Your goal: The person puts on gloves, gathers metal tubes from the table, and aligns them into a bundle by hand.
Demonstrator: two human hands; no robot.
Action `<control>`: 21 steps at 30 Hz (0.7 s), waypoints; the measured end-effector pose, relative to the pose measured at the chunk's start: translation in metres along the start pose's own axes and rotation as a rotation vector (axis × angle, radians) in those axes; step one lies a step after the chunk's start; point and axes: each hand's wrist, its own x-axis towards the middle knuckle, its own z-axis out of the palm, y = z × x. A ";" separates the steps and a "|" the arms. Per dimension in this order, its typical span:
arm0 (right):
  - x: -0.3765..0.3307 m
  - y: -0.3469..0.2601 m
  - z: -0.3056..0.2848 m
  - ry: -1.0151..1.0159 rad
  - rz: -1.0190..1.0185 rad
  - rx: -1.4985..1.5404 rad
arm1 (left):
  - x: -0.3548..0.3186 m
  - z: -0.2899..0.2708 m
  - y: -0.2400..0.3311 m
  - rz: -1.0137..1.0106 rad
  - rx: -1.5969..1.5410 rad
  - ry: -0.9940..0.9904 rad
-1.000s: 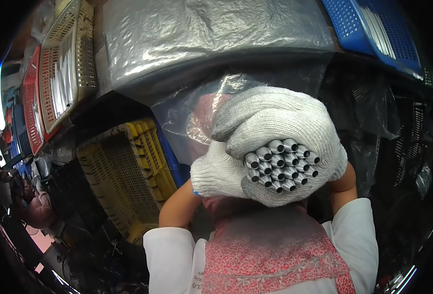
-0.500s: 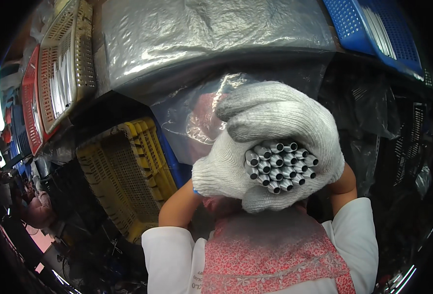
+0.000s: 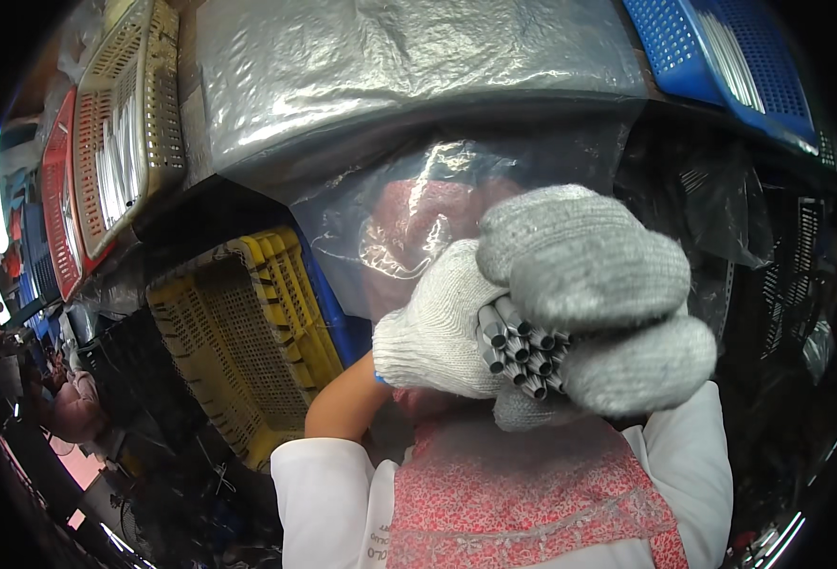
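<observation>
A bundle of thin grey metal tubes (image 3: pixel 525 353) stands with its open ends facing up, in front of my chest. My left hand (image 3: pixel 447 322), in a white knit glove, is closed round the bundle's left side. My right hand (image 3: pixel 608 284), in a matching glove with greyed fingers, closes over the bundle's right side. Its fingers lie above and its thumb below, with tube ends showing in the gap between. Several tubes at the right are hidden behind these fingers. A gloved fingertip shows under the bundle; I cannot tell which hand it belongs to.
Clear plastic sheeting (image 3: pixel 418 57) covers the bench ahead and hangs over its front edge. A yellow crate (image 3: pixel 276 332) is at my left. A beige basket (image 3: pixel 158 104) and a blue basket (image 3: pixel 670 47) hold pale rods. Another person (image 3: pixel 77 408) is at far left.
My right hand has shifted right and turned, its fingers now covering the right part of the tube ends. The left hand stays nearly in place on the bundle.
</observation>
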 end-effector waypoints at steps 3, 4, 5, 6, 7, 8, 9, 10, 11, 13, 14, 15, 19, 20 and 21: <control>0.009 0.003 0.003 0.090 -0.070 -0.003 | 0.009 -0.010 -0.004 -0.275 -0.484 -0.211; 0.011 0.003 0.004 0.115 -0.089 0.000 | 0.010 -0.012 -0.005 -0.369 -0.644 -0.282; 0.013 0.004 0.006 0.129 -0.100 0.000 | 0.010 -0.013 -0.005 -0.414 -0.728 -0.317; 0.013 0.006 0.007 0.125 -0.107 -0.005 | 0.010 -0.014 -0.006 -0.464 -0.808 -0.351; 0.014 0.007 0.009 0.101 -0.108 0.000 | 0.003 -0.015 -0.005 -0.045 -0.144 -0.286; 0.012 0.011 0.008 0.044 -0.096 -0.031 | -0.003 -0.015 -0.004 0.093 0.133 -0.219; 0.011 0.015 0.008 -0.013 -0.086 -0.063 | -0.008 -0.013 -0.003 0.165 0.292 -0.178; 0.009 0.016 0.005 -0.069 -0.077 -0.103 | -0.012 -0.007 -0.003 0.226 0.434 -0.147; 0.005 0.035 0.011 -0.068 -0.196 -0.189 | -0.016 -0.001 -0.003 0.278 0.555 -0.126; 0.002 0.030 0.023 -0.062 -0.132 -0.100 | -0.023 0.004 -0.004 0.361 0.737 -0.080; 0.001 0.025 0.026 -0.053 -0.096 -0.064 | -0.023 0.008 -0.004 0.380 0.805 -0.073; -0.011 0.055 0.055 0.160 -0.212 -0.078 | -0.024 0.011 -0.003 0.400 0.860 -0.062; -0.008 0.038 0.022 0.079 -0.274 -0.219 | -0.029 0.022 -0.006 0.451 1.029 -0.045; -0.001 0.023 0.007 -0.015 -0.259 -0.258 | -0.029 0.024 -0.006 0.455 1.069 -0.037; 0.010 0.005 -0.003 -0.101 -0.267 -0.296 | -0.031 0.025 -0.008 0.467 1.099 -0.026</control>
